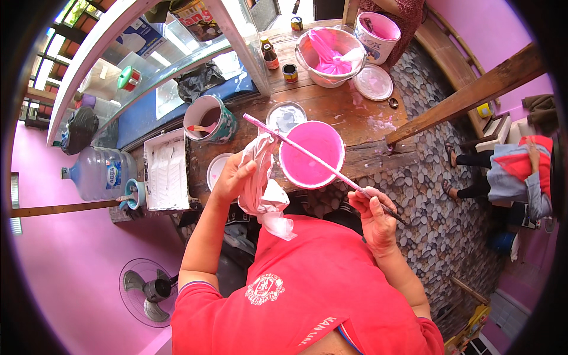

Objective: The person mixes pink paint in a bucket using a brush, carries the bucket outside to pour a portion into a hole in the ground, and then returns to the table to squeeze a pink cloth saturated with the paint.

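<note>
A thin pink-smeared stick slants over a bucket of bright pink paint. Its lower dark end passes through my right hand, which is closed round it with thumb and fingers. The far end reaches up past the bucket's left rim. My left hand is closed on a crumpled white plastic bag, which hangs down between the bucket and my shirt. The top of the bag lies close to the stick; whether they touch, I cannot tell. Beside the bucket's far left lies a paint-smeared lid.
The wooden table holds a grey bucket with a brush, a white paint tray, a clear pail with a pink bag, and a white tub. A wooden post crosses at right. Another person is farther right.
</note>
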The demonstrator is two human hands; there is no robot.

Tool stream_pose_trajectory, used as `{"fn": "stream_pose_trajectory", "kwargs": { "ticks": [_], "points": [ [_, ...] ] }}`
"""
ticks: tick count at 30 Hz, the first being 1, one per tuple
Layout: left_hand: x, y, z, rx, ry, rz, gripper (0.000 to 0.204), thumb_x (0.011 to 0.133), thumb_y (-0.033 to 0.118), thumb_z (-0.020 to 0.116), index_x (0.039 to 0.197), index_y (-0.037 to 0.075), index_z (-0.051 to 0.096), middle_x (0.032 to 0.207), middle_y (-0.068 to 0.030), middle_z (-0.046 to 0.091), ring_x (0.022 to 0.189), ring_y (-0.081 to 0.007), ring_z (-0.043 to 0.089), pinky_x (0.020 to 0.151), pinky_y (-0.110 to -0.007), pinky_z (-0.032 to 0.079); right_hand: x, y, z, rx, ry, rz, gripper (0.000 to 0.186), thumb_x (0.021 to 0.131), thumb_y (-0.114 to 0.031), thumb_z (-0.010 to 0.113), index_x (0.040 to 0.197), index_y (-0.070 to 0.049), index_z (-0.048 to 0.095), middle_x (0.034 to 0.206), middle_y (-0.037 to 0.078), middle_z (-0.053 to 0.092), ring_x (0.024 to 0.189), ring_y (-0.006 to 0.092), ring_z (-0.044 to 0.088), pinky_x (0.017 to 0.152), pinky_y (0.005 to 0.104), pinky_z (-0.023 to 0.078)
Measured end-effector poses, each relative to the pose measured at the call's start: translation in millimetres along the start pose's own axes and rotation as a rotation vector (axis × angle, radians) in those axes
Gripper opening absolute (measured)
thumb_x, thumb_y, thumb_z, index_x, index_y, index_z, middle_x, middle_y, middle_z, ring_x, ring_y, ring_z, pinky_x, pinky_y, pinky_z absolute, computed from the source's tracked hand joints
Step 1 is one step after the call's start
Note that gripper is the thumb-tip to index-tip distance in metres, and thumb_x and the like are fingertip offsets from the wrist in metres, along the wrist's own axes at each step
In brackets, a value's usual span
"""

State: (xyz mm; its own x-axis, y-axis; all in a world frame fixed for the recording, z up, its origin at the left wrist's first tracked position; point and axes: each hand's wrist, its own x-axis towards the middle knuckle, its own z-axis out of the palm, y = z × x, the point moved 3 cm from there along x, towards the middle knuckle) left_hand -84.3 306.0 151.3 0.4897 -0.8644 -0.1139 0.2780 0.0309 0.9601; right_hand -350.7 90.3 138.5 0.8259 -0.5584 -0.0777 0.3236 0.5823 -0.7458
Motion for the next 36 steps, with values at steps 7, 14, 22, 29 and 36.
{"fn": "stream_pose_trajectory", "kwargs": {
  "ticks": [7,14,22,29,36],
  "points": [
    [5,-6,2,0.026,0.006,-0.022,0.056,0.098,0.036,0.061,0.139,-0.001,0.052,0.106,-0.0061,0.067,0.084,-0.0129,0.065,0.072,-0.029,0.054,-3,-11,5,-0.132,0.013,-0.056,0.026,0.104,-0.012,0.056,0.121,0.006,0.064,0.117,0.019,0.068,0.112,0.0325,0.068,0.101,0.0434,0.055],
    [10,1,11,0.068,-0.028,0.000,0.054,0.099,0.033,0.060,0.139,-0.002,0.052,0.107,-0.0050,0.067,0.087,-0.0107,0.063,0.075,-0.027,0.052,-8,-19,-2,-0.180,0.029,-0.114,0.026,0.103,-0.014,0.058,0.119,0.006,0.065,0.118,0.018,0.067,0.112,0.0317,0.068,0.099,0.0427,0.056],
    [11,-3,4,0.039,-0.047,-0.020,0.051,0.099,0.033,0.060,0.136,-0.002,0.055,0.105,-0.0043,0.068,0.084,-0.0093,0.062,0.074,-0.026,0.052,-8,-25,0,-0.211,0.019,-0.129,0.025,0.103,-0.012,0.056,0.118,0.005,0.066,0.117,0.018,0.066,0.110,0.0313,0.068,0.098,0.0416,0.057],
    [16,-2,7,0.044,-0.041,-0.049,0.052,0.098,0.035,0.062,0.135,-0.001,0.057,0.105,-0.0047,0.068,0.086,-0.0100,0.063,0.075,-0.027,0.053,-10,-40,4,-0.586,-0.099,-0.391,0.020,0.100,-0.005,0.060,0.117,0.001,0.068,0.118,0.019,0.067,0.110,0.0302,0.068,0.097,0.0395,0.057],
    [21,-7,6,0.029,0.002,-0.024,0.053,0.098,0.036,0.062,0.135,-0.002,0.057,0.107,-0.0045,0.069,0.089,-0.0097,0.063,0.079,-0.027,0.052,-14,-52,-1,-0.826,-0.109,-0.517,0.022,0.101,-0.010,0.061,0.119,0.002,0.066,0.118,0.022,0.066,0.106,0.0320,0.069,0.093,0.0410,0.058]
  ]
}}
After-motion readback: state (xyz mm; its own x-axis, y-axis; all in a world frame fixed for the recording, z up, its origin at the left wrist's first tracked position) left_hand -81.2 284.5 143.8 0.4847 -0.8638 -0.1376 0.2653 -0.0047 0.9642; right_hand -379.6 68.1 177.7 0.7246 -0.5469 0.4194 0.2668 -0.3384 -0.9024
